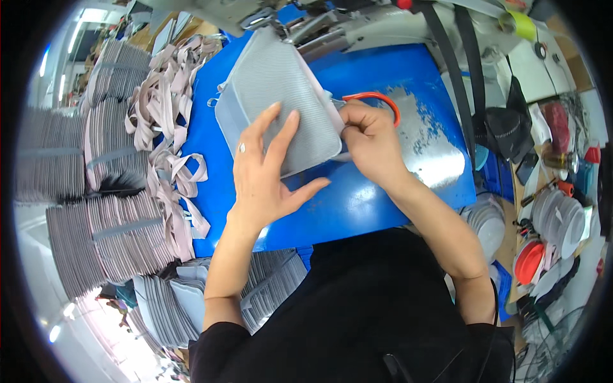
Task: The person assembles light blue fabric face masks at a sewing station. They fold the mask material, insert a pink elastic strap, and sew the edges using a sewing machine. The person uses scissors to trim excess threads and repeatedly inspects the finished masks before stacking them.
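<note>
We are looking at a brightly and evenly lit scene. Ceiling lamps (89, 15) are glowing white up and to the left of the hands, and glare is washing over the worn patch of the blue table (421, 137) just right of the right hand (370, 143). The left hand (265, 172) is casting only a soft shadow (barely an outline). Straight edges are bending toward the black rim, and the far piles are blurring there.

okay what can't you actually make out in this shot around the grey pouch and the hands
Head view only:
- Grey mesh pouch: its far end is hidden under the sewing machine head.
- Red-handled scissors: blades hidden behind the right hand.
- Pouch surface under the left hand: covered by fingers.
</note>
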Available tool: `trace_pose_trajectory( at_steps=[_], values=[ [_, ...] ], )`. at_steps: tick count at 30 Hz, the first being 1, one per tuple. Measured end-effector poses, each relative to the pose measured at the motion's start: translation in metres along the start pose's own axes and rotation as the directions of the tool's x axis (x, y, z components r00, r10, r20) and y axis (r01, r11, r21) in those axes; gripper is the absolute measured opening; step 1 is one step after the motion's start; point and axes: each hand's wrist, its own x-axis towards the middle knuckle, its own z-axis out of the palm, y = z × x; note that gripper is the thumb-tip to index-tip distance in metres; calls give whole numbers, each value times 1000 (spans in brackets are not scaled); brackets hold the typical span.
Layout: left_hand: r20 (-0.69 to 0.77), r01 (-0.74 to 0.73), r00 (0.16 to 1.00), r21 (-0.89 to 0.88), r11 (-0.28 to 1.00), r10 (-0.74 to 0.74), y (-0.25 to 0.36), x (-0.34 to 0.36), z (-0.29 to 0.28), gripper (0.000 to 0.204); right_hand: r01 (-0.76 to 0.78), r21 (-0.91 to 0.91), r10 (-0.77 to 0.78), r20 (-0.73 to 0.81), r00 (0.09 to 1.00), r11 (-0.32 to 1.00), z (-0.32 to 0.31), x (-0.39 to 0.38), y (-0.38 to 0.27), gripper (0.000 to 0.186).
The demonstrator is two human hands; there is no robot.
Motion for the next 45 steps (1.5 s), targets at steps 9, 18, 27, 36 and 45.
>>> trace_pose_trajectory(
  at_steps=[9,18,27,36,45],
  values=[
    [207,361,931,-388,848,-301,65,-55,42,36,-274,371,232,155,960,887,-9,-43,-38,35],
    [394,-12,914,-223,975,101,103,-80,33,13,37,-204,-81,-213,974,978,-43,-54,-39,31],
    [521,-61,846,-117,991,114,121,-76,37,24,-47,-157,46,-8,999,986,-7,-34,-39,30],
    [-273,120,957,75,990,-96,32,-29,20,72,-311,481,244,199,949,819,-13,-28,-28,18],
    [-187,-37,979,207,978,77,-9,-18,-33,49,-195,258,131,245,960,946,-32,-25,-29,21]
  ],
)
